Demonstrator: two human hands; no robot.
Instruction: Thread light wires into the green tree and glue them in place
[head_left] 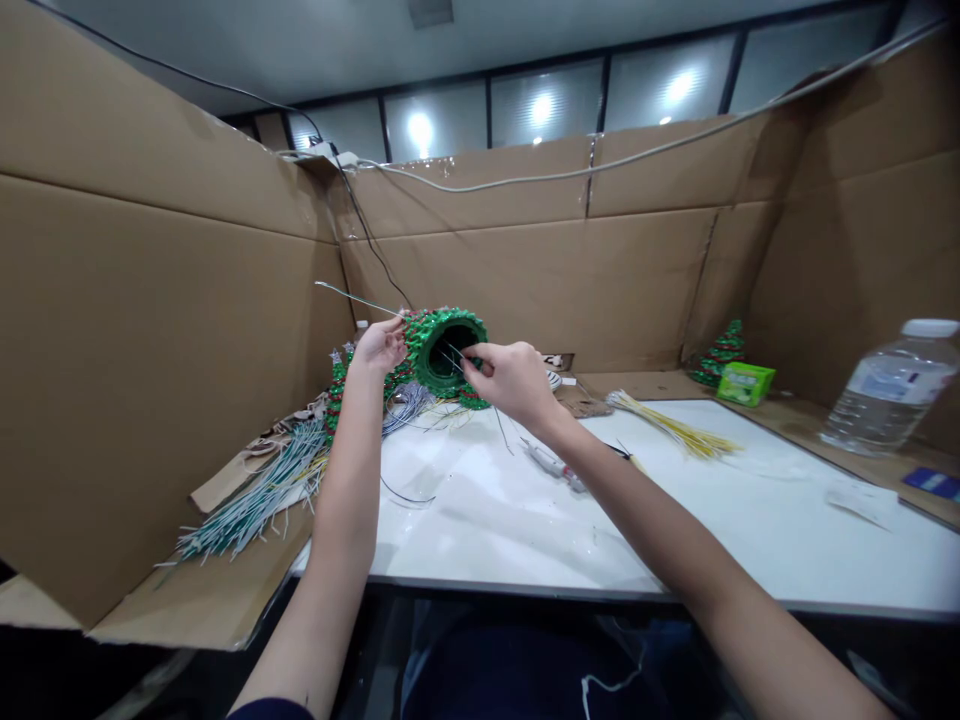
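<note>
Left arm raised, the left hand (381, 346) grips a green tree (425, 338) at the frame's centre, its hollow base facing the camera. The right hand (516, 378), reaching from lower right, pinches thin wires (451, 360); their inner ends vanish in darkness. The tree's tip is hidden.

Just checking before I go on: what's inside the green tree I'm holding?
Thin pale strands show in the hollow of the green tree, at the right hand, which covers part of the opening. Deeper inside is too dark.
</note>
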